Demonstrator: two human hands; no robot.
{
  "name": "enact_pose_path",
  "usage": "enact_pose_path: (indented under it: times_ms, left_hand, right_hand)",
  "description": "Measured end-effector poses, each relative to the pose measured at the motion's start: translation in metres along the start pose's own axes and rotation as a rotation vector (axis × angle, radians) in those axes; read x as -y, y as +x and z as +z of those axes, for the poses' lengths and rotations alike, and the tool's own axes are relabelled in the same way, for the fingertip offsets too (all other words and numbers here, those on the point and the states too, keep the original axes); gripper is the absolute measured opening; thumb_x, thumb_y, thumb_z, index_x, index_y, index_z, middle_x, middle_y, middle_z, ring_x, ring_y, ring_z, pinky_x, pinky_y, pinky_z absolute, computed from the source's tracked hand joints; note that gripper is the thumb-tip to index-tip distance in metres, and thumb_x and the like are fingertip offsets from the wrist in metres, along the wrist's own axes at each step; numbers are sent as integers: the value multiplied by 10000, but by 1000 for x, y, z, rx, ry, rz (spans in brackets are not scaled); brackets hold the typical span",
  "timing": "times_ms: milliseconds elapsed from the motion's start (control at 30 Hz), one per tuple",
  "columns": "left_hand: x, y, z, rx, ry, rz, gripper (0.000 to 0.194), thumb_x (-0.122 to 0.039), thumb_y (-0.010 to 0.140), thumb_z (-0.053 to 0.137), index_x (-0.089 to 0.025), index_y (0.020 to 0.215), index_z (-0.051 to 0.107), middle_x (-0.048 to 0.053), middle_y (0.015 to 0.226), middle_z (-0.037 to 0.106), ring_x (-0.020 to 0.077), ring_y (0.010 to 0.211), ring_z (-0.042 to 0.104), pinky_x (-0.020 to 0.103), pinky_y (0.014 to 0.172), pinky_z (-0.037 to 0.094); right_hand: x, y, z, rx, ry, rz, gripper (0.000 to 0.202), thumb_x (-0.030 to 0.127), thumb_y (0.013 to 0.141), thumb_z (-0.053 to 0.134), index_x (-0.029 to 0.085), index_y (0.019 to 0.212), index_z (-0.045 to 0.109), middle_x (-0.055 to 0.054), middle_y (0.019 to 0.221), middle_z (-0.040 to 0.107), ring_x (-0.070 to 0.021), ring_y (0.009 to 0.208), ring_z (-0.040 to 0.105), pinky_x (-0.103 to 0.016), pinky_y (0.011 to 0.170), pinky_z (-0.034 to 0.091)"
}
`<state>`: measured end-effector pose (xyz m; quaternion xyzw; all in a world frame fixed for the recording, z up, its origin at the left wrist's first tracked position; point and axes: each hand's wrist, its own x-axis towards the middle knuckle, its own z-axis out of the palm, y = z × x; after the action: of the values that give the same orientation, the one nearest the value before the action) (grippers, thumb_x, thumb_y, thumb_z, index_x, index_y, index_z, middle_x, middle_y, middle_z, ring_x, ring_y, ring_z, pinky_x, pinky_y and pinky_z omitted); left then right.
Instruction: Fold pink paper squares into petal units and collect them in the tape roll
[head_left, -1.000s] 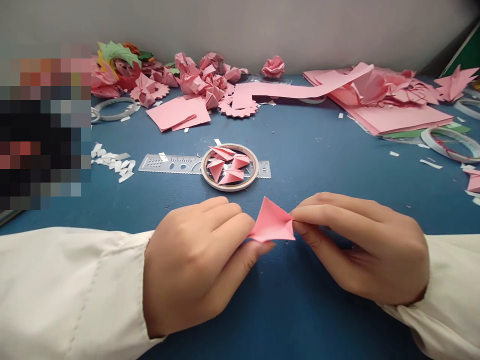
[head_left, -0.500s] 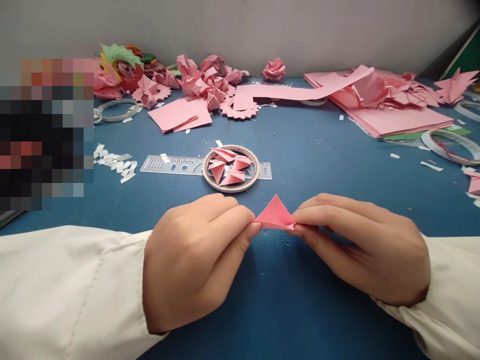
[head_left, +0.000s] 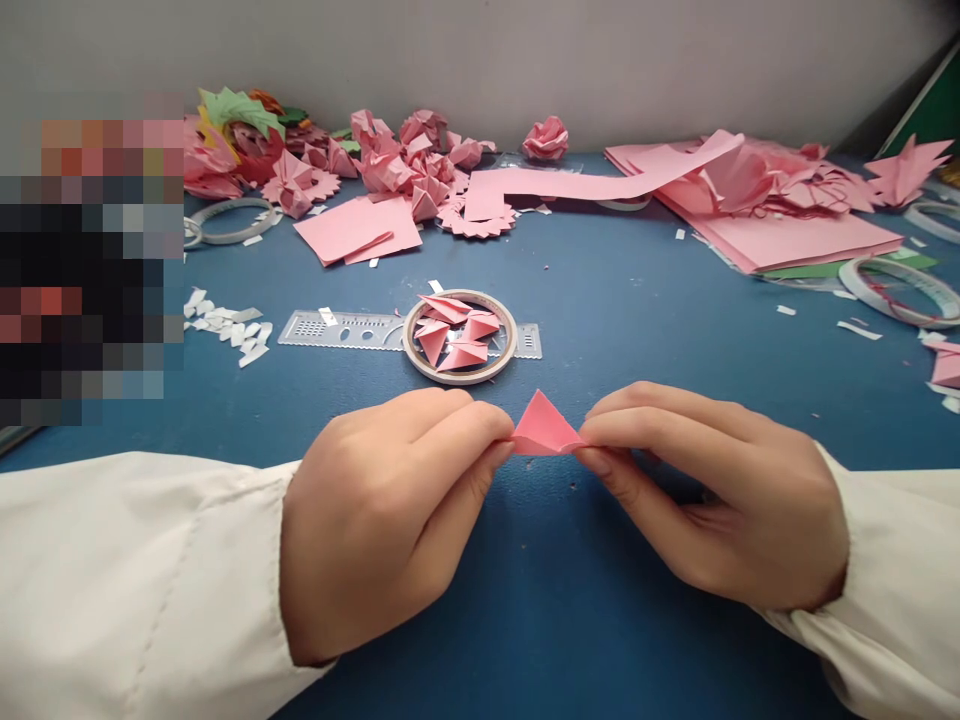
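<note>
A small pink folded paper triangle [head_left: 541, 422] is held above the blue table, its peak pointing away from me. My left hand [head_left: 397, 490] pinches its left corner between thumb and forefinger. At the right corner, my right hand [head_left: 720, 495] grips the paper with thumb and fingertips. Just beyond my hands lies a roll of tape [head_left: 409, 352], and several folded pink paper pieces [head_left: 466, 354] sit inside its ring. The roll rests on a clear stencil ruler [head_left: 345, 330].
White paper scraps [head_left: 225, 325] are strewn at the left. Crumpled pink paper flowers [head_left: 386, 165] and flat pink sheets [head_left: 825, 243] line the back by the wall. Another tape roll [head_left: 900, 297] lies at the right. A pixelated patch covers the left edge.
The paper triangle has shifted slightly left, and its right corner looks flatter between my right fingertips. My right hand has moved a little left; my left hand has barely moved.
</note>
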<state>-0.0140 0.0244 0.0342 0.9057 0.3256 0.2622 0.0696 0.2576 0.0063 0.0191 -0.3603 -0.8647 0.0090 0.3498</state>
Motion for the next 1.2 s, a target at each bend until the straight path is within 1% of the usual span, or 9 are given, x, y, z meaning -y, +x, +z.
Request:
enact_pose_path:
  times_ms: [100,167,267,367,500,633,767,1000,1200]
  left_hand:
    - [0,-1,0,-12,11,4,230,-156,1246,496,-226,1168,701,-21,1007,821,163,865,780,279,806,545]
    - [0,-2,-1,-18,17,12,243,-147,1243,500,-219,1159,716,-17,1017,829,160,870,783,273,814,546]
    - [2,-2,0,-42,22,23,269,-117,1224,509,-193,1129,749,-7,979,827,161,838,768,277,788,538]
    - [3,1,2,-71,26,38,296,-98,1208,510,-164,1103,778,4,936,817,166,798,742,288,752,528]
    - [0,5,5,-61,24,61,317,-72,1189,514,-148,1072,799,1,876,787,167,758,709,295,722,521]
    - [-1,2,4,-78,40,59,333,-47,1180,508,-139,1061,805,8,864,790,172,751,713,304,710,525]
    - [2,3,4,-61,37,70,341,-41,1175,505,-134,1050,808,11,843,789,173,738,716,306,702,535]
    - [2,6,4,-53,74,97,395,1,1145,496,-124,954,820,37,838,818,185,714,722,335,675,546]
    - [4,3,2,-34,106,112,384,10,1130,504,-115,969,830,38,840,816,197,703,700,350,634,533]
  right_hand:
    - [-2,1,1,-2,-22,-10,101,169,1225,646,257,1177,653,16,980,816,-79,776,759,-156,778,601]
    - [-2,0,1,14,-42,-11,102,181,1233,643,263,1177,668,21,980,833,-79,775,775,-158,770,602]
    - [-2,-1,1,21,-71,-3,120,190,1234,637,282,1164,671,21,960,848,-109,746,797,-209,728,626]
    - [-2,-3,1,-4,-84,-8,128,195,1223,656,298,1147,657,17,954,855,-137,737,813,-248,730,657]
    - [-1,-4,1,1,-76,-14,130,194,1224,658,292,1139,650,24,957,856,-118,759,815,-222,765,664]
    - [-3,-4,0,12,-63,-16,127,205,1230,653,287,1133,652,34,933,846,-98,751,796,-204,777,659]
    - [-3,-3,0,0,-38,-16,131,190,1226,655,284,1135,640,32,940,839,-89,763,793,-184,788,648]
    - [-1,-1,0,18,6,-21,182,133,1191,680,284,1098,638,19,923,821,-113,730,790,-212,730,650]
    - [-1,2,-1,14,18,16,191,121,1177,690,290,1091,665,21,894,818,-124,692,781,-220,700,644]
